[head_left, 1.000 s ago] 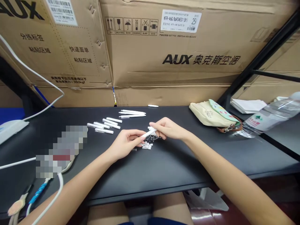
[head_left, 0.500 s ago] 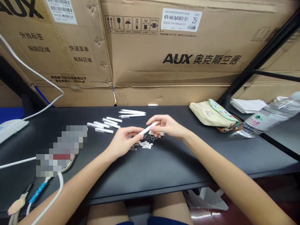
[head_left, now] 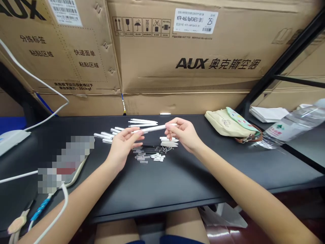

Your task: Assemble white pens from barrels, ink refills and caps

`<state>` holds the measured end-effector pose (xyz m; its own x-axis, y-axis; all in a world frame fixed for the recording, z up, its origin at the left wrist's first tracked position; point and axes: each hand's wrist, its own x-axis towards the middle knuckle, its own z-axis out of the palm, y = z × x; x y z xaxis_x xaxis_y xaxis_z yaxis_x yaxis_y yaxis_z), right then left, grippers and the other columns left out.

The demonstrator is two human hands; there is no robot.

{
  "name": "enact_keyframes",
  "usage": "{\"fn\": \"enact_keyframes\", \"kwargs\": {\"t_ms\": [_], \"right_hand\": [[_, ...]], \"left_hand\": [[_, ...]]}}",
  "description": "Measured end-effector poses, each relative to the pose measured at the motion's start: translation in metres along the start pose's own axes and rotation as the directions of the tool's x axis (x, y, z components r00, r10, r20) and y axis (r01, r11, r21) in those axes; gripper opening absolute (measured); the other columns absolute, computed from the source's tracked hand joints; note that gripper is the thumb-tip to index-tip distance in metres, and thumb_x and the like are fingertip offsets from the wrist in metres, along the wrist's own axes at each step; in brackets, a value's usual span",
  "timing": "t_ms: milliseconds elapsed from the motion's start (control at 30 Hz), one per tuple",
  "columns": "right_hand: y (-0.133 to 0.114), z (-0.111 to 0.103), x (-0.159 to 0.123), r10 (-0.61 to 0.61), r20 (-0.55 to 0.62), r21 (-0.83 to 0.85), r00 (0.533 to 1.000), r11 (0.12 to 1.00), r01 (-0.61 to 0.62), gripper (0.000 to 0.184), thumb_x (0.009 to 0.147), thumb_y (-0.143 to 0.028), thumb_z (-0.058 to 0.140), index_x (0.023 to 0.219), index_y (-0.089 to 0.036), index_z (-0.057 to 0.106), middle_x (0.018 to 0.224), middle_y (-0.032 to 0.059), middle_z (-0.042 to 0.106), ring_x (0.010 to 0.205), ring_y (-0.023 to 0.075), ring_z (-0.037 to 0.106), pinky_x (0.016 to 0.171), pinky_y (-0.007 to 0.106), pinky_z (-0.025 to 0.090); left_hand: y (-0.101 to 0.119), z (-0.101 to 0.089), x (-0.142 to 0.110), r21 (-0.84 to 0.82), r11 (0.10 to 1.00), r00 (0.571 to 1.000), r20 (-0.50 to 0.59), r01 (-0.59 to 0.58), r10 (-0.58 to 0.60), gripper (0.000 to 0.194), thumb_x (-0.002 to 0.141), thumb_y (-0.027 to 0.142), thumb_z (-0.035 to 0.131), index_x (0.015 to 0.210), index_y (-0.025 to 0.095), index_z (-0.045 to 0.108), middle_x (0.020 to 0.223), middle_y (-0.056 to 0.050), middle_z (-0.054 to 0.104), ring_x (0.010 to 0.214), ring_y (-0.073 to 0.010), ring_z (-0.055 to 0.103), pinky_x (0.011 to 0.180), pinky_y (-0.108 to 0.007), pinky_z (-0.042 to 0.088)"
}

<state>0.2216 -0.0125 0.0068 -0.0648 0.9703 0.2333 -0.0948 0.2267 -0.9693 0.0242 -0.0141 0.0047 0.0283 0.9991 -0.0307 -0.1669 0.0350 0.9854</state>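
A slim white pen (head_left: 155, 128) is held nearly level above the table between both hands. My left hand (head_left: 123, 144) pinches its left end, and my right hand (head_left: 183, 134) grips its right end. Below them lie dark thin refills (head_left: 149, 149), small metal springs (head_left: 167, 149), short white plugs (head_left: 157, 157) and clear plastic clips (head_left: 142, 157). White tapered pen tips (head_left: 169, 143) rest just under my right hand. White pen barrels (head_left: 104, 135) lie beyond my left hand, partly hidden by it. Several white pens (head_left: 143, 121) lie together farther back.
A cream pouch (head_left: 220, 123) and a clear water bottle (head_left: 291, 127) lie on the right. To the left are a blurred phone-like object (head_left: 68, 166), a white cable (head_left: 54, 220) and a white power strip (head_left: 12, 139). Cardboard boxes (head_left: 152, 74) stand behind the black table (head_left: 162, 189).
The pen has turned from slanted to nearly level and shows longer between the hands. My left hand has shifted left and up, my right hand slightly right, uncovering the white tips and refills.
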Motion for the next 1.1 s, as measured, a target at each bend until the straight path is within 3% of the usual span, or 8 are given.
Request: {"fn": "enact_keyframes", "kwargs": {"t_ms": [100, 300, 467, 667, 1100], "right_hand": [[0.003, 0.006, -0.007, -0.084, 0.036, -0.082, 0.996, 0.993, 0.087, 0.027, 0.069, -0.039, 0.074, 0.076, -0.017, 0.061, 0.065, 0.0024, 0.067, 0.052, 0.0130, 0.061, 0.051, 0.027, 0.051], [0.019, 0.019, -0.021, -0.256, 0.160, -0.360, 0.953, 0.884, 0.298, 0.017, 0.075, -0.034, 0.068, 0.079, -0.019, 0.064, 0.067, 0.0021, 0.067, 0.053, 0.0146, 0.061, 0.054, 0.030, 0.051], [0.022, 0.018, -0.021, -0.230, 0.126, -0.299, 0.965, 0.919, 0.258, 0.016, 0.076, -0.034, 0.066, 0.079, -0.019, 0.063, 0.069, 0.0026, 0.068, 0.054, 0.0150, 0.063, 0.053, 0.029, 0.053], [0.025, 0.021, -0.020, -0.319, 0.135, -0.306, 0.938, 0.887, 0.346, 0.015, 0.074, -0.030, 0.069, 0.079, -0.017, 0.064, 0.067, 0.0016, 0.068, 0.050, 0.0125, 0.062, 0.049, 0.025, 0.052], [0.022, 0.019, -0.020, -0.337, 0.133, -0.314, 0.932, 0.878, 0.363, 0.014, 0.076, -0.028, 0.067, 0.080, -0.016, 0.064, 0.066, 0.0017, 0.068, 0.051, 0.0124, 0.061, 0.049, 0.025, 0.051]], "left_hand": [[0.002, -0.002, 0.005, -0.197, 0.979, 0.992, -0.098, 0.060, -0.081, 0.023, 0.069, 0.020, 0.074, 0.089, 0.015, 0.064, 0.090, -0.005, 0.069, 0.092, -0.0166, 0.065, 0.076, -0.024, 0.053], [-0.001, -0.001, 0.006, -0.311, 0.950, 0.978, -0.199, -0.012, -0.053, 0.024, 0.073, 0.011, 0.069, 0.095, 0.017, 0.061, 0.085, -0.002, 0.068, 0.081, -0.0114, 0.065, 0.079, -0.025, 0.052], [-0.001, -0.002, 0.006, -0.331, 0.943, 0.975, -0.214, -0.019, -0.055, 0.014, 0.070, 0.009, 0.071, 0.082, 0.013, 0.064, 0.081, -0.002, 0.067, 0.079, -0.0113, 0.065, 0.079, -0.024, 0.052], [-0.003, -0.002, 0.006, -0.339, 0.940, 0.968, -0.249, -0.045, -0.044, 0.015, 0.072, 0.010, 0.069, 0.087, 0.014, 0.066, 0.085, -0.004, 0.069, 0.081, -0.0127, 0.065, 0.077, -0.026, 0.052], [-0.003, -0.001, 0.008, -0.357, 0.933, 0.968, -0.245, -0.047, -0.045, 0.019, 0.071, 0.010, 0.070, 0.089, 0.015, 0.064, 0.079, -0.002, 0.067, 0.076, -0.0124, 0.065, 0.070, -0.023, 0.051]]}}
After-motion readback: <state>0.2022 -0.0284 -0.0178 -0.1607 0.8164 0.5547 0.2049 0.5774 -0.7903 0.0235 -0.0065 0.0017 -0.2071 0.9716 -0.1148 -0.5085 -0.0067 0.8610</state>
